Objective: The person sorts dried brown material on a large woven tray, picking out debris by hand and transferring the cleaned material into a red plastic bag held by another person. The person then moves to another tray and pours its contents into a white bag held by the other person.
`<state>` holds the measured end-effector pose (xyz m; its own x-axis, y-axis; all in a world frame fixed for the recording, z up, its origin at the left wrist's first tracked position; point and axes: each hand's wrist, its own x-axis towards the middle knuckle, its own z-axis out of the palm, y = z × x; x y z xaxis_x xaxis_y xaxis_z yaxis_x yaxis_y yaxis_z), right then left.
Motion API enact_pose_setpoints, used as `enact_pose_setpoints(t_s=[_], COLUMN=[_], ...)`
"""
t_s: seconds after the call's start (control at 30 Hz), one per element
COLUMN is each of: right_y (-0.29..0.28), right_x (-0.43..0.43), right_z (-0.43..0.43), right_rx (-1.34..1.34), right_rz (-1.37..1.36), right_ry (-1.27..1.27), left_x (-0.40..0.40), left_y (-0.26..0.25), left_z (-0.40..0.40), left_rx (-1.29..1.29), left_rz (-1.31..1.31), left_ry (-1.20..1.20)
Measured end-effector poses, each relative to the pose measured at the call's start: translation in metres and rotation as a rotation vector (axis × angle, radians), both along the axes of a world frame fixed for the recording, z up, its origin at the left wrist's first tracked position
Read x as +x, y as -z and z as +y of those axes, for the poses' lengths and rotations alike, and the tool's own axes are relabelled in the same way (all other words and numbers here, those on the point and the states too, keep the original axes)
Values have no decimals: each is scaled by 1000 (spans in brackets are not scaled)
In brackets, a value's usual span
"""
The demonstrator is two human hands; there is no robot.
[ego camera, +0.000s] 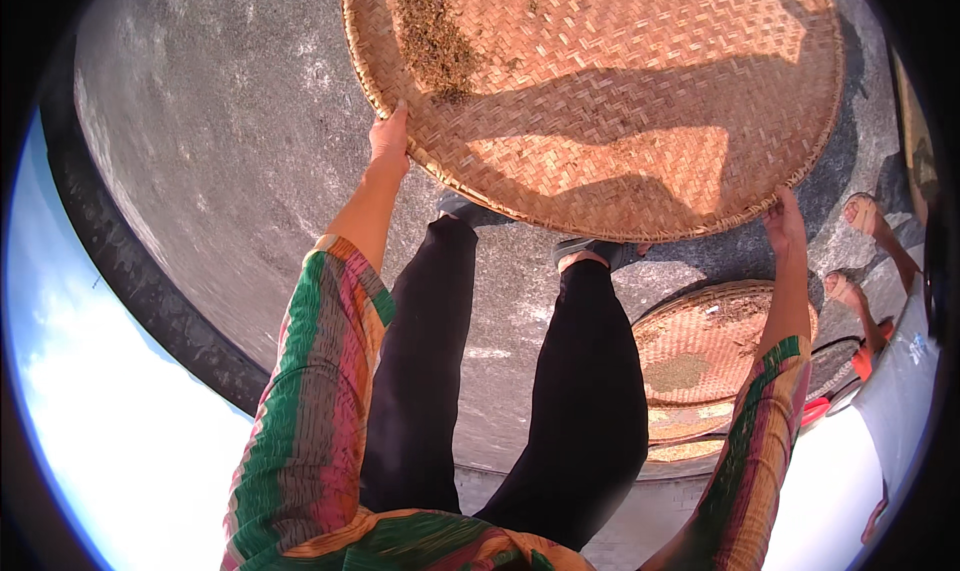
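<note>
Between my hands I hold a large round woven bamboo winnowing tray [600, 105] above the concrete ground. My left hand [390, 137] grips its rim at the lower left, the thumb over the edge. Around the rim at the lower right, my right hand [785, 222] is closed, its fingers partly hidden beneath. A heap of small brown dried plant bits [437, 34] lies on the tray's left side, with a few scattered crumbs beside it. Shadows fall across the weave. The tray's far edge runs out of the picture.
Behind my right leg, another woven tray [679, 372] with plant matter rests on the concrete floor [225, 120], more trays beyond it. Another person's feet [845, 289] are at the right. A dark low ledge [150, 271] borders the floor at left. My shoes [589, 252] stand under the tray.
</note>
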<state>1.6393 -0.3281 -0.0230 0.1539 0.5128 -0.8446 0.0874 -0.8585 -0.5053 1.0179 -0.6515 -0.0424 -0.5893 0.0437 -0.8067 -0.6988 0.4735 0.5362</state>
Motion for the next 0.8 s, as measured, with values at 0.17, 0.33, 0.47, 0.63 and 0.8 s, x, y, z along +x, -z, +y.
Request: enact_pose_setpoints(t_s=[0.17,0.33,0.47,0.63,0.8], right_y=[6,14,24,-20,38], right_x=[26,-6,12,6,20], right_z=[21,-7,-7,-16,-23], right_rx=[97,173,184,284,214], right_rz=[-25,256,480,535,600], right_ry=[-34,-30,-23,118,209], left_x=[18,28,34,50,69], left_y=[20,40,22,12,17], left_z=[-2,-31,-32,7,-32], left_rx=[218,378,394,349,359], left_rz=[53,126,174,193,363], left_ry=[-19,-46,-44,-58,76])
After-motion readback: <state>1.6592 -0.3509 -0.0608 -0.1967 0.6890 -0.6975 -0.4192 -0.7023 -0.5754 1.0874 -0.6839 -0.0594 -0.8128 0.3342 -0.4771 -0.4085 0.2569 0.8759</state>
